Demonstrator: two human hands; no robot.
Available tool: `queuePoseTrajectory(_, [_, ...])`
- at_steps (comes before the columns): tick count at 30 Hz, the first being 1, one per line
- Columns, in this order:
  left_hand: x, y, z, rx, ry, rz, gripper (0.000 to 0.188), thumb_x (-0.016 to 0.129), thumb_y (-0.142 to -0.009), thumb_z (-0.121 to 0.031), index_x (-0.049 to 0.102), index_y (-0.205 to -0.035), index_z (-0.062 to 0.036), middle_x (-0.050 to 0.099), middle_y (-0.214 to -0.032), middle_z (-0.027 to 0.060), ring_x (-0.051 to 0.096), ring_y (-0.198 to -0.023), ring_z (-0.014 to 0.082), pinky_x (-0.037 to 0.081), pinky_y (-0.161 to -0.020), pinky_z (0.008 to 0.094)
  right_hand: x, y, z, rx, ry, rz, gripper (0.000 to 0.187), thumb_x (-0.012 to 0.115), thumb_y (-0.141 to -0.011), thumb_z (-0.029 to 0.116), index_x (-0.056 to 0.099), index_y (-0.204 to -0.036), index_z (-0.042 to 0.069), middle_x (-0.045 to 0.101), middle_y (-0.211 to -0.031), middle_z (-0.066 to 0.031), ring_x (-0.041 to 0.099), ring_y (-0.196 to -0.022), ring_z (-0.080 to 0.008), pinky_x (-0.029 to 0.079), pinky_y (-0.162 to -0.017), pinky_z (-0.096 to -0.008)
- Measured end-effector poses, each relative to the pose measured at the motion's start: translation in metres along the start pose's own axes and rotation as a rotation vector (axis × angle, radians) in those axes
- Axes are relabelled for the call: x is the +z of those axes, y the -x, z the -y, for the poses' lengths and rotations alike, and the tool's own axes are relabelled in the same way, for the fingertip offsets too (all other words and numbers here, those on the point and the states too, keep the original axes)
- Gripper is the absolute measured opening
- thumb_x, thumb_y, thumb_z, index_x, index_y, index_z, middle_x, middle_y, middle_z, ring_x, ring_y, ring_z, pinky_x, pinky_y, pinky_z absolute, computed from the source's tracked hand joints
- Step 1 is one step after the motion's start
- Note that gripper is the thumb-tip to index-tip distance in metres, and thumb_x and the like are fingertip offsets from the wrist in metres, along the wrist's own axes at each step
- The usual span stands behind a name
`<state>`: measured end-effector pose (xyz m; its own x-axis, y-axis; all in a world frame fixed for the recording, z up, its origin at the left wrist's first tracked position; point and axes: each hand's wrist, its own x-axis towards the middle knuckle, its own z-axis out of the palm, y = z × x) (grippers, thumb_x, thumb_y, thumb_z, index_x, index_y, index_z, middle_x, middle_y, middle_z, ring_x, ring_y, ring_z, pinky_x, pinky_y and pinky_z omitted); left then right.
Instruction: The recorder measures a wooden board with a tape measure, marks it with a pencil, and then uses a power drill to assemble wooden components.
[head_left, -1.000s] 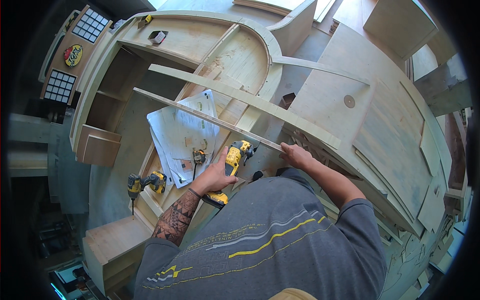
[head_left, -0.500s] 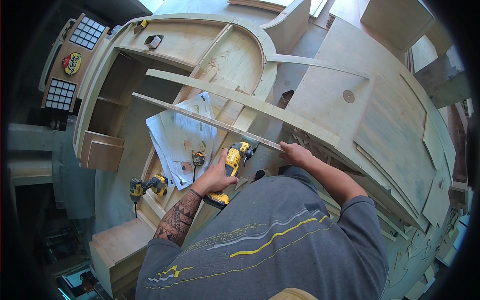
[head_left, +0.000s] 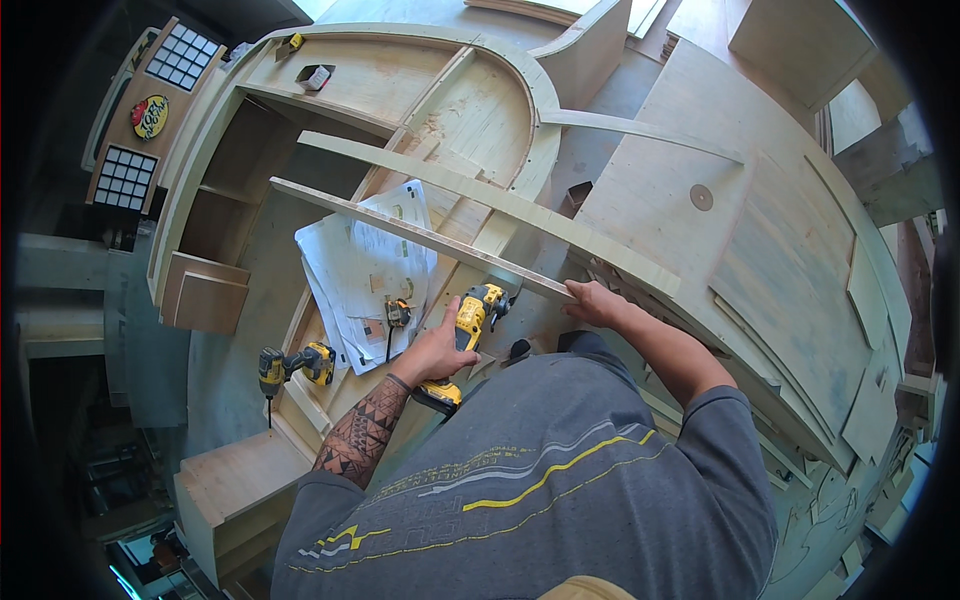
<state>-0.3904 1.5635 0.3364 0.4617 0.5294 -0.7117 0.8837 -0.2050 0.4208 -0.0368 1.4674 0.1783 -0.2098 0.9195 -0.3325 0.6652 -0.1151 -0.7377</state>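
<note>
My left hand (head_left: 441, 352) is wrapped around the body of a yellow-and-black cordless power tool (head_left: 470, 325), its battery low by my shirt and its head close to a long wooden strip (head_left: 420, 235). My right hand (head_left: 597, 303) grips the near right end of this strip, fingers closed around it. From there the strip slants up to the left, over paper drawings (head_left: 345, 300). Beyond it, roughly parallel, lies a second, wider wooden strip (head_left: 480, 192). A tape measure (head_left: 398, 313) rests on the papers.
Two cordless drivers (head_left: 295, 367) stand together at left, beside a wooden box (head_left: 240, 475). A curved plywood frame (head_left: 545, 100) spans the far side. Large plywood sheets (head_left: 650, 170) and offcuts stack up at right. A signboard (head_left: 150, 115) stands far left.
The long strip in my right hand has turned slightly, showing more of its pale face. My right hand has shifted a little to the right; my left hand keeps its hold on the tool.
</note>
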Motion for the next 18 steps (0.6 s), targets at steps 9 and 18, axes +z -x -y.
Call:
queuePoseTrajectory(9, [-0.002,-0.001,-0.001,-0.016,0.025,0.032,0.125,0.081,-0.087,-0.038,-0.003,-0.172,-0.0028,0.071,-0.117,0.0403,0.072,-0.109,0.0525,0.057,-0.098,0.0506,-0.007,0.0,0.003,-0.012,-0.028,-0.003,0.035,0.077,-0.098,0.029,0.061,-0.116,0.003,0.073,-0.096,-0.0234,0.072,-0.093,-0.0432,0.055,-0.081,-0.0509])
queuePoseTrajectory(18, [-0.013,0.014,-0.006,0.013,0.047,0.015,0.126,0.082,-0.087,-0.038,-0.005,-0.173,-0.0076,0.072,-0.115,0.0383,0.073,-0.109,0.0513,0.057,-0.1,0.0497,-0.002,0.003,0.011,0.09,-0.019,0.057,0.036,0.074,-0.096,0.029,0.061,-0.119,0.005,0.074,-0.11,-0.0267,0.07,-0.107,-0.0482,0.056,-0.088,-0.0553])
